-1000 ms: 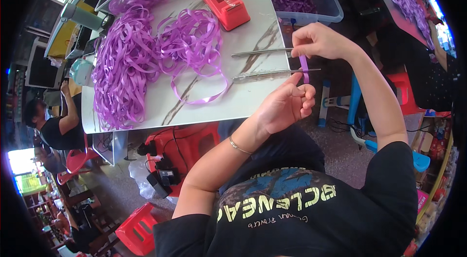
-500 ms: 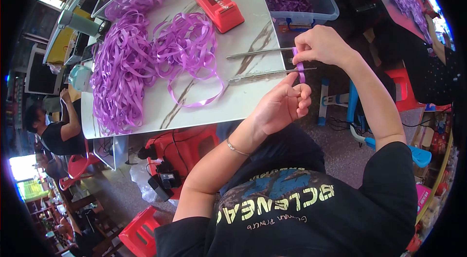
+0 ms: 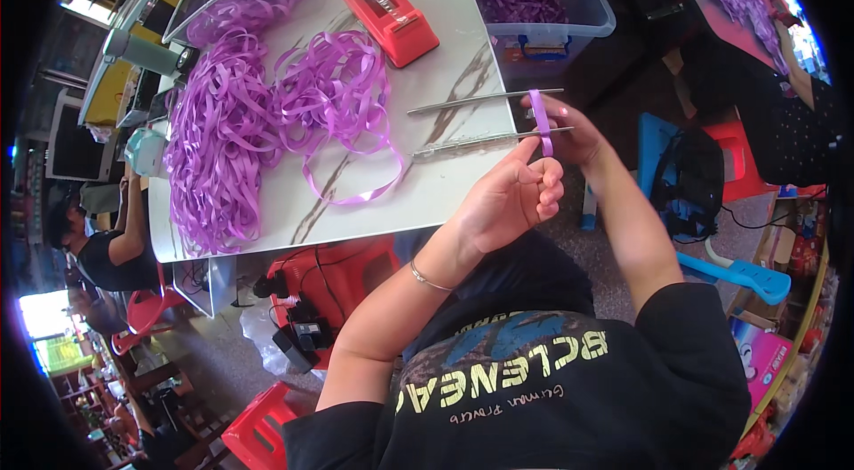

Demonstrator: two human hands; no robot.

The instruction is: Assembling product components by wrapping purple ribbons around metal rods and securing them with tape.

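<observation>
Purple ribbon strip [image 3: 541, 121]: just off the right edge of the table [image 3: 427, 190], long axis running toward the wearer, across two metal rods [image 3: 480, 100] that project rightward past that edge. Left hand [image 3: 507, 203], off the table's near right corner: index extended to the nearer rod, other fingers curled; grasp cannot be determined. Right hand [image 3: 574, 132], farther off the right edge: partly hidden behind strip and rods; grip cannot be determined. Strip hangs over open room beyond the tabletop.

Across the right edge of your smooth-topped table [image 3: 418, 205], the two rods [image 3: 471, 101] look like shiny metal; the ribbon [image 3: 541, 121] near their ends is satin-glossy. Toward the far edge, your tape dispenser [image 3: 386, 15] looks like smooth plastic.
</observation>
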